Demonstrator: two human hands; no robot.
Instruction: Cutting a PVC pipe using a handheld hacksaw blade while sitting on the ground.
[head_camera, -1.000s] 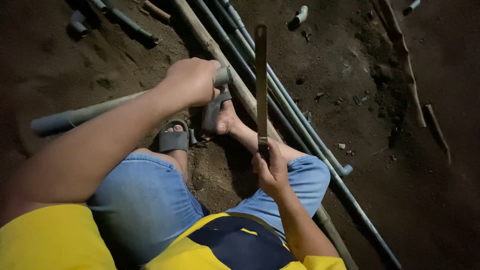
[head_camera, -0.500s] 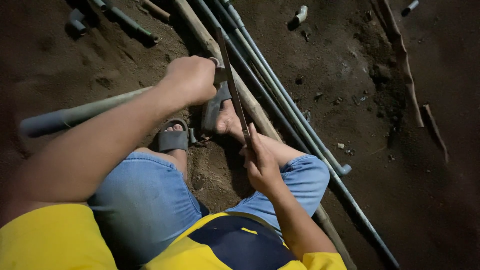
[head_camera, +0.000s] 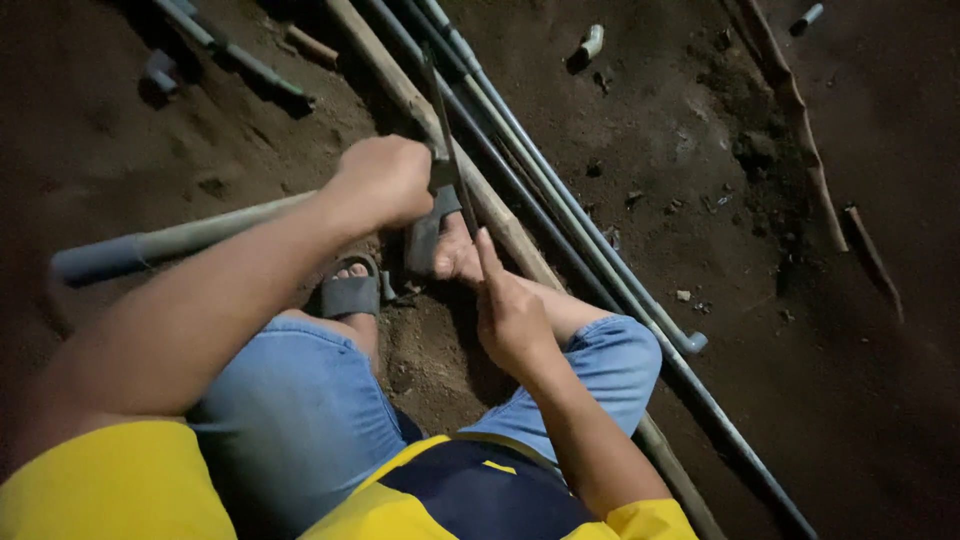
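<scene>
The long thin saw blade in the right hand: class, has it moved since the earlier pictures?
Yes. The long thin saw blade, held by the right hand, has swung left and down toward the grey plastic pipe gripped by the left hand.

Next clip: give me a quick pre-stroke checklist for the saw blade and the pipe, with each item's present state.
1. Left hand clamped on the grey pipe: ok.
2. Right hand gripping the saw blade at its near end: ok.
3. Blade seated on the pipe: cannot tell, left hand hides it.
4. Sandalled foot bracing the pipe: cannot tell.
5. Fingers out of the blade's path: not ok, left hand sits right beside it.
6. Lighting: not ok, dim.
</scene>
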